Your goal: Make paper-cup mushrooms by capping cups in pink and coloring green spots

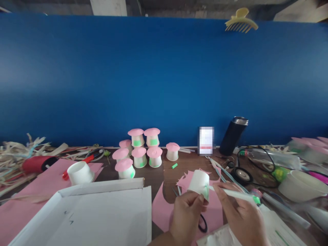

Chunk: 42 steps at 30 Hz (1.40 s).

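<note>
My left hand (186, 214) is closed around a small white paper cup (199, 181), held upside down with a green patch on its side. My right hand (242, 215) grips a white stick-like tool (237, 194) whose tip rests against the cup's side. Under both hands lie pink paper sheets (164, 208) with cut edges. Black-handled scissors (202, 222) lie on the pink paper beneath my left hand, partly hidden.
Several finished pink-capped white cups (139, 150) stand at the back centre. An open white cardboard box (89, 212) lies at front left with an upturned cup (80, 172) behind it. A black flask (232, 135), cables, a white bowl (299, 184) and scraps crowd the right. A blue wall rises behind.
</note>
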### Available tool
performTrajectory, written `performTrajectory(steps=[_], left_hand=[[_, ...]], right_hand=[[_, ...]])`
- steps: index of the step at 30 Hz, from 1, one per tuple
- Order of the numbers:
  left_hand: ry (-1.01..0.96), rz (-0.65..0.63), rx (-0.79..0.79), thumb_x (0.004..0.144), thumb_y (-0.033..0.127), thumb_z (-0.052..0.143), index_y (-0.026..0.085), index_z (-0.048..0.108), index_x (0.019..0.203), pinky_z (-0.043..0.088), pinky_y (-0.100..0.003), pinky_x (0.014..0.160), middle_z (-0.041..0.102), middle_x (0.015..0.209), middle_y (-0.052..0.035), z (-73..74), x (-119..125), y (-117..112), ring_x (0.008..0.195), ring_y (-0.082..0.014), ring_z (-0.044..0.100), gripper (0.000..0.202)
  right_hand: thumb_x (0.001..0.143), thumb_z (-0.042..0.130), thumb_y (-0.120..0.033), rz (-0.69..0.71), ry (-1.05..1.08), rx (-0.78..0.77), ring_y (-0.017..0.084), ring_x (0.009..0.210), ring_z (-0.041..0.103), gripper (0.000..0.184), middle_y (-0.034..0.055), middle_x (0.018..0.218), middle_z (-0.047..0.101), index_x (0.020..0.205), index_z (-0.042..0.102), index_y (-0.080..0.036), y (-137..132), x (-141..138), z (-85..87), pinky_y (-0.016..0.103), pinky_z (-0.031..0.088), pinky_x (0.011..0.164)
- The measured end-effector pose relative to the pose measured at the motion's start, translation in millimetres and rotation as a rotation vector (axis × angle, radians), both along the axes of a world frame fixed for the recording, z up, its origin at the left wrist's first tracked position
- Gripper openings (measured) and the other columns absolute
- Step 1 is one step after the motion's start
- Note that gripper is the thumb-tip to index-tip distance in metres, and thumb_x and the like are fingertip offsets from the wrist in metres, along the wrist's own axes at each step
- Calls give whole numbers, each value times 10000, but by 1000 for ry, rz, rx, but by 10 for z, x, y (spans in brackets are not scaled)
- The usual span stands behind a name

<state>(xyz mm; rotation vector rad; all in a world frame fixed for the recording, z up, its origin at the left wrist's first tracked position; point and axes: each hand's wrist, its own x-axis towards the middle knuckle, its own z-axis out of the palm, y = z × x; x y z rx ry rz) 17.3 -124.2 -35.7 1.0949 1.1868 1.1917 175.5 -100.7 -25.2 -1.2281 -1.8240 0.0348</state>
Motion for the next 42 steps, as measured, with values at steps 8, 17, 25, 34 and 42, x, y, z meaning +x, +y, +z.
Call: performTrajectory(steps=[8, 17, 25, 34, 42], left_hand=[[-1, -5, 0, 805, 402, 554, 129, 723, 714, 410, -251, 598, 634, 683, -43, 8, 6, -3, 646, -161, 577, 333], [-20, 2, 28, 801, 379, 561, 133, 708, 672, 414, -254, 650, 629, 656, -38, 1, 17, -13, 682, -166, 579, 314], [-3, -1, 28, 809, 374, 552, 148, 703, 695, 398, -247, 612, 614, 656, -21, -45, 25, -14, 660, -155, 565, 295], [-8, -3, 14, 801, 370, 559, 143, 702, 686, 383, -248, 560, 605, 679, -28, -26, 20, 1, 639, -153, 549, 292], [16, 6, 52, 810, 329, 554, 159, 689, 656, 393, -244, 603, 600, 674, -21, -45, 29, -3, 660, -144, 538, 266]], right_hand=[[873, 543, -302, 33, 12, 29, 199, 957, 620, 162, 44, 965, 684, 970, 643, -221, 12, -11, -43, 335, 462, 863], [880, 529, -312, 100, -24, -20, 193, 902, 622, 152, 34, 892, 689, 859, 653, -227, -19, -16, 23, 328, 455, 845], [883, 521, -321, 76, -5, -32, 195, 898, 624, 160, 36, 893, 682, 862, 649, -227, -9, -9, 12, 319, 465, 819], [878, 528, -327, 44, 0, 17, 207, 950, 625, 167, 42, 927, 686, 899, 657, -224, 1, -20, 15, 331, 460, 856], [880, 527, -307, 46, -9, 32, 199, 953, 618, 149, 35, 945, 682, 936, 644, -232, 24, 1, -26, 334, 460, 848]])
